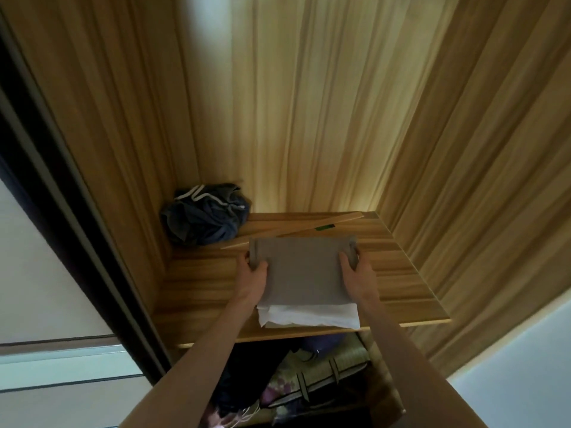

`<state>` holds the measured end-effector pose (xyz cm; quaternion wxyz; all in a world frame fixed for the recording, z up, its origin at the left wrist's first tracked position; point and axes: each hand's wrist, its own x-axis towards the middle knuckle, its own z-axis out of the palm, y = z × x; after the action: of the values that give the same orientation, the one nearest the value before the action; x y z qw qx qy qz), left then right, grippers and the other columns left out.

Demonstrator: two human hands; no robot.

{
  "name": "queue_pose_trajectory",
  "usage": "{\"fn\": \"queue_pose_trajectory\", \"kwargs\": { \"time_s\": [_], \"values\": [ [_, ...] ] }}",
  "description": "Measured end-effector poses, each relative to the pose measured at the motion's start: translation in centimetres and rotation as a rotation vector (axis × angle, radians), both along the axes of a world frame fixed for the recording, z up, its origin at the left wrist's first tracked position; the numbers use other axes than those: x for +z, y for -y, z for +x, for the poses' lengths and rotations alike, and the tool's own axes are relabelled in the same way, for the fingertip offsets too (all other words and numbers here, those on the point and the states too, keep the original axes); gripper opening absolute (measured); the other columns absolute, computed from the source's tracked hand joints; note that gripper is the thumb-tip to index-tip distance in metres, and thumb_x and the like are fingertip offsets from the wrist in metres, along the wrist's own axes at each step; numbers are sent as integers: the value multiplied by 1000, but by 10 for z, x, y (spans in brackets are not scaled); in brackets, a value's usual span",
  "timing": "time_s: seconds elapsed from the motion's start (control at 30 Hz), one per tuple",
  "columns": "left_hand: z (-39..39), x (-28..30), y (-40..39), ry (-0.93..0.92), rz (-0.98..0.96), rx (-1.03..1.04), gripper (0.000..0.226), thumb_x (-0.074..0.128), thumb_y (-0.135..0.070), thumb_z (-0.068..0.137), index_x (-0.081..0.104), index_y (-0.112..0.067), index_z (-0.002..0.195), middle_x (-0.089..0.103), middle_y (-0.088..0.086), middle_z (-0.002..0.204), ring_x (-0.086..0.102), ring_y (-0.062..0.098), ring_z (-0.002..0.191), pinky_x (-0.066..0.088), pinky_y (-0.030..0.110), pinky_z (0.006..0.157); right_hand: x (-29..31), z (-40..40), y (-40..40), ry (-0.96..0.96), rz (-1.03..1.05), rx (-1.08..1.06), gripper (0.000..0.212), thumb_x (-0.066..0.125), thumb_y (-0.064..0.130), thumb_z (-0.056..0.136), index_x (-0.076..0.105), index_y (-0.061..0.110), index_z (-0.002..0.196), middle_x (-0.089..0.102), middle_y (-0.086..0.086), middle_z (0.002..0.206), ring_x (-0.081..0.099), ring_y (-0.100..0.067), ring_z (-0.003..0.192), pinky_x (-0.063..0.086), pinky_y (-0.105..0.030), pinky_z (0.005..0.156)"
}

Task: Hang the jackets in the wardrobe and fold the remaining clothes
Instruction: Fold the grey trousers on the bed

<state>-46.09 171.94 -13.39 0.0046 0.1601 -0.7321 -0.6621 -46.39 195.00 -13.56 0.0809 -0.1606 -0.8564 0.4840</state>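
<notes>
Up front, the wooden shelf (401, 273) ran across frame centre, its front edge low-centre; bare wood showed L and R of the folded stack, w/ more bare board behind it toward the back wall; wardrobe side panels closed in at both sides. A thin wood strip (290, 231) lay diagonally just behind the stack; a dark blue bundled garment (205, 216) sat in the shelf's back-left corner, apart from the stack. Folded grey garment (301, 270) lay on top of a folded white garment (309, 316), near the front edge. Left hand (255, 271) gripped the grey piece's L edge, thumb on top; right hand (355, 268) gripped its R edge likewise. Patterned clothes (315, 381) showed below the shelf, lower centre.
</notes>
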Motion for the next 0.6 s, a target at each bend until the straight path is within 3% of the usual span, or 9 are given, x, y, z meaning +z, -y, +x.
{"fn": "queue_pose_trajectory", "kwargs": {
  "time_s": [0.1, 0.23, 0.33, 0.43, 0.5, 0.6],
  "values": [
    [-8, -14, -2, 48, -21, -46, 45, 52, -20, 106, 38, -18, 149, 54, 4, 133, 53, 22, 111, 46, 39, 98, -16, -8, -5, 32, -11, 6, 63, 52, 46, 105, 32, 18, 158, 58, -13, 143, 56, -40, 128, 46, -51, 107],
    [-15, -31, 2, 38, -123, -119, 46, 55, -32, 104, 42, -19, 146, 56, 1, 129, 57, 27, 121, 48, 43, 103, -40, -12, -6, 112, -2, -5, 62, 47, 48, 106, 34, 14, 156, 61, -15, 136, 59, -37, 120, 49, -51, 102],
    [-16, -44, 5, 3, -514, -101, 54, 55, -47, 100, 47, -18, 145, 51, 9, 137, 47, 32, 131, 43, 51, 109, -47, -9, -4, 84, 191, -55, 55, 46, 44, 106, 41, 10, 150, 58, -15, 132, 58, -37, 118, 49, -49, 98],
    [-9, -46, 2, -230, -897, -57, 49, 45, -42, 104, 47, -20, 148, 45, 9, 150, 40, 30, 138, 37, 51, 115, -49, -4, 2, -163, 405, -8, 49, 46, 40, 106, 45, 12, 146, 52, -11, 138, 53, -33, 124, 48, -49, 100],
    [-6, -49, -4, -394, -1063, -149, 52, 34, -43, 106, 49, -19, 149, 44, 9, 156, 38, 29, 145, 31, 51, 122, -53, -3, 7, -266, 482, 118, 52, 41, 43, 108, 43, 15, 152, 46, -6, 152, 46, -26, 137, 41, -49, 113],
    [-6, -60, -7, -367, -1116, -304, 69, 14, -50, 103, 41, -15, 156, 36, 9, 164, 26, 25, 155, 20, 47, 128, -67, -1, 12, -283, 622, 213, 65, 35, 57, 105, 44, 16, 155, 42, -2, 161, 35, -18, 150, 27, -41, 125]
  ]
}}
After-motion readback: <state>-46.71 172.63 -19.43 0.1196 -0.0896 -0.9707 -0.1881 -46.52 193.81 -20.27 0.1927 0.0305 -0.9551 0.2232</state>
